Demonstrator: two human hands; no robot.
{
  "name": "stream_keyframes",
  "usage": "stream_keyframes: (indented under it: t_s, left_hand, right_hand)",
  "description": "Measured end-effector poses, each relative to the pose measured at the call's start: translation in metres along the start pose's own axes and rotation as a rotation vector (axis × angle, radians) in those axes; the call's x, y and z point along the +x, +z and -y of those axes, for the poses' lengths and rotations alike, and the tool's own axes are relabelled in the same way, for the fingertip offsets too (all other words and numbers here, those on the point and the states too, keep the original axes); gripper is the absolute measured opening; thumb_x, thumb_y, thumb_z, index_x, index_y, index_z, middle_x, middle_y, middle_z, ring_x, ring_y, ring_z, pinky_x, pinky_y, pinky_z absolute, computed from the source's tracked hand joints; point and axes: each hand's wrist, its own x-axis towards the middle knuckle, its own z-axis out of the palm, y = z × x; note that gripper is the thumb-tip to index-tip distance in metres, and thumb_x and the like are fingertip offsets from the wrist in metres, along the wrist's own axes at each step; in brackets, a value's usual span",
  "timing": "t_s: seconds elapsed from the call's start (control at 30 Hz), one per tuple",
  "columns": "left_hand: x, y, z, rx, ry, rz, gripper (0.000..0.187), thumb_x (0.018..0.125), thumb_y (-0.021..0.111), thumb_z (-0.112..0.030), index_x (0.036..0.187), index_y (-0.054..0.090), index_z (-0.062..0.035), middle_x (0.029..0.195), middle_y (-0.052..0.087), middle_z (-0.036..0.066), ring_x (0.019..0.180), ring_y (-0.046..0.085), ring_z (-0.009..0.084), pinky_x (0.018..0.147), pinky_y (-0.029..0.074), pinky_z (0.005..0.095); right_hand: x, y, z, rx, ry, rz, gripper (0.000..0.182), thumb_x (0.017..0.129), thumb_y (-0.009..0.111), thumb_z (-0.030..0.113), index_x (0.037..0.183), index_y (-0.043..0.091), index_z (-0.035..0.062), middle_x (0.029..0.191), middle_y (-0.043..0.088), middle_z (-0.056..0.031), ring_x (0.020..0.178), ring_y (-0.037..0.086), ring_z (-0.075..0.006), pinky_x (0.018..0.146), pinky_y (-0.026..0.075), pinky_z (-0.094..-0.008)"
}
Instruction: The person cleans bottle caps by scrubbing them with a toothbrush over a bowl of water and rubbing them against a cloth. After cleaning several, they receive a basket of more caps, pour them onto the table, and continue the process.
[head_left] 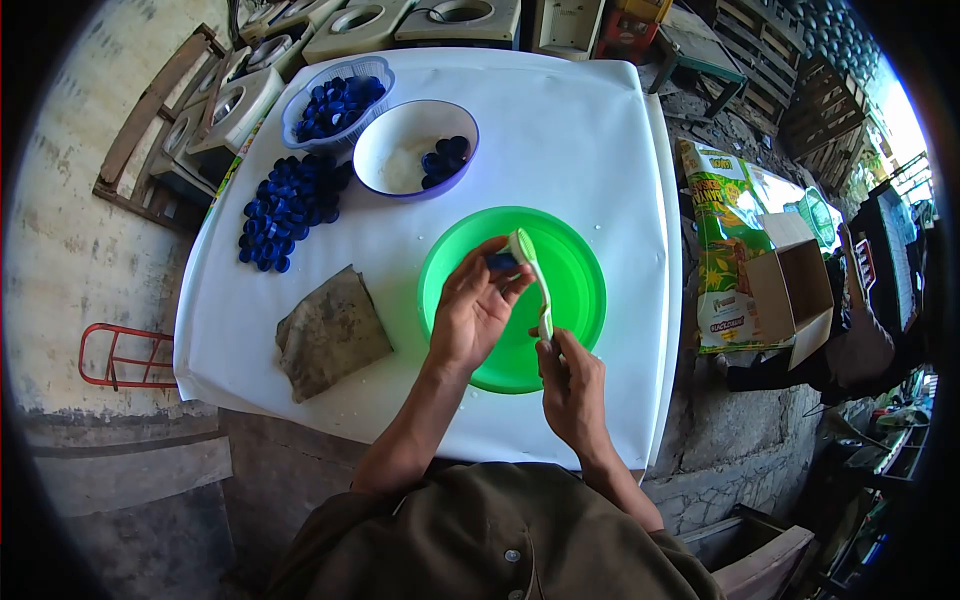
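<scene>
Over a round green basin [590, 300], my left hand [476, 305] holds a blue cap [501, 261] between thumb and fingers. My right hand [574, 385] is closed around the handle of a white and green brush [543, 300], whose head touches or nearly touches the cap. Behind the basin at the left, a white bowl [375, 150] holds several blue caps and some whitish matter. Beside it stands a pale blue basket [293, 112] full of blue caps. Many more caps [285, 210] lie loose on the white table covering.
A grey-brown cloth [335, 335] lies left of the basin on the white-covered table [560, 130]. To the right are an open cardboard box [790, 285], a colourful printed sheet [722, 250] and another person [860, 355]. A red metal rack [128, 357] stands by the left wall.
</scene>
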Motion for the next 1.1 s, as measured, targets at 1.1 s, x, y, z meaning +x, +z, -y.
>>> stream_keyframes:
  t_s: [1.1]
  left_hand:
    - [0.008, 0.007, -0.004, -0.018, -0.115, -0.002, 0.051, 0.106, 0.046, -0.033, 0.143, 0.042, 0.0021, 0.135, 0.056, 0.026, 0.116, 0.061, 0.0273, 0.103, 0.049, 0.0395]
  right_hand:
    - [0.008, 0.003, -0.005, -0.024, 0.033, 0.028, 0.014, 0.099, 0.06, 0.007, 0.103, 0.062, -0.0053, 0.068, 0.058, -0.0157, 0.051, 0.049, -0.0247, 0.051, 0.04, -0.0351]
